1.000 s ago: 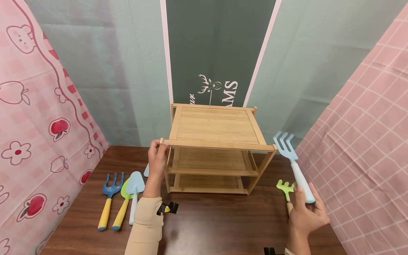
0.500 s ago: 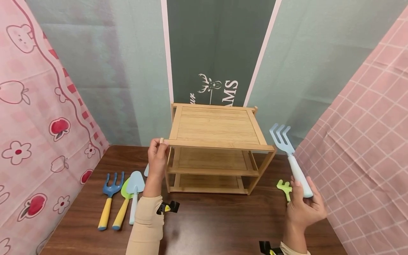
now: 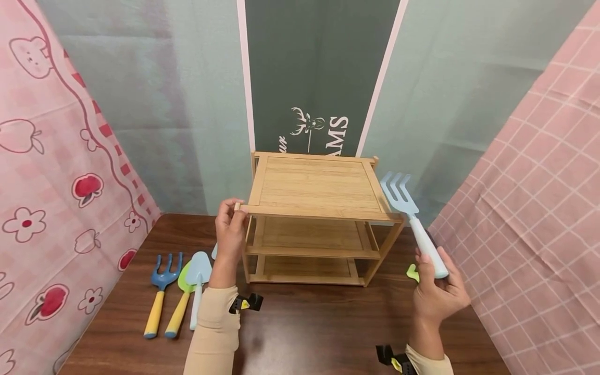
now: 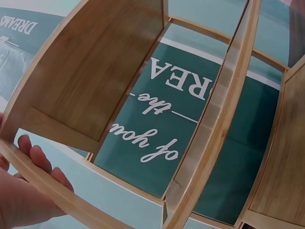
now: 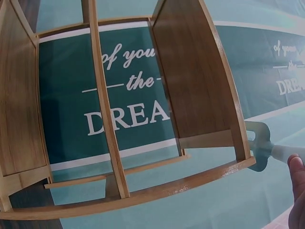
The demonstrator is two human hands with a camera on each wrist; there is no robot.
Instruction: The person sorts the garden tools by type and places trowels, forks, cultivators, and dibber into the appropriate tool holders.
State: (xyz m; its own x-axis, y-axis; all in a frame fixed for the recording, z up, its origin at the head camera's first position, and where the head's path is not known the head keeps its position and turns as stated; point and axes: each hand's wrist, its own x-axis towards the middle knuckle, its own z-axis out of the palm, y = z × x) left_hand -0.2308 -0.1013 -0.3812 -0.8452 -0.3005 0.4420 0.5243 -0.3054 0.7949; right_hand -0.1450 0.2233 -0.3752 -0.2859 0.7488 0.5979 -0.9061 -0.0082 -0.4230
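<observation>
My left hand (image 3: 229, 229) grips the front left corner post of a three-tier wooden shelf rack (image 3: 321, 190); in the left wrist view its fingers (image 4: 40, 160) curl round the post. On the right, my right hand (image 3: 440, 289) holds a light-blue hand rake (image 3: 403, 198) by its pale handle, tines pointing up and away. Those tines overlap the rack's top right edge in the head view. The right wrist view shows the rake head (image 5: 259, 143) beside the rack's top front corner. A green hand rake (image 3: 412, 272) lies on the table, mostly hidden behind my right hand.
Left of the rack on the brown table (image 3: 300, 328) lie a blue fork with a yellow handle (image 3: 161, 291), a green trowel (image 3: 180, 307) and a light-blue trowel (image 3: 197, 284). Another light-blue piece shows behind my left wrist. Fabric curtains (image 3: 520, 182) enclose the table.
My right hand has moved left and upward with the light-blue rake, bringing its tines over to the rack's top right edge. It now covers more of the green rake. My left hand keeps its place.
</observation>
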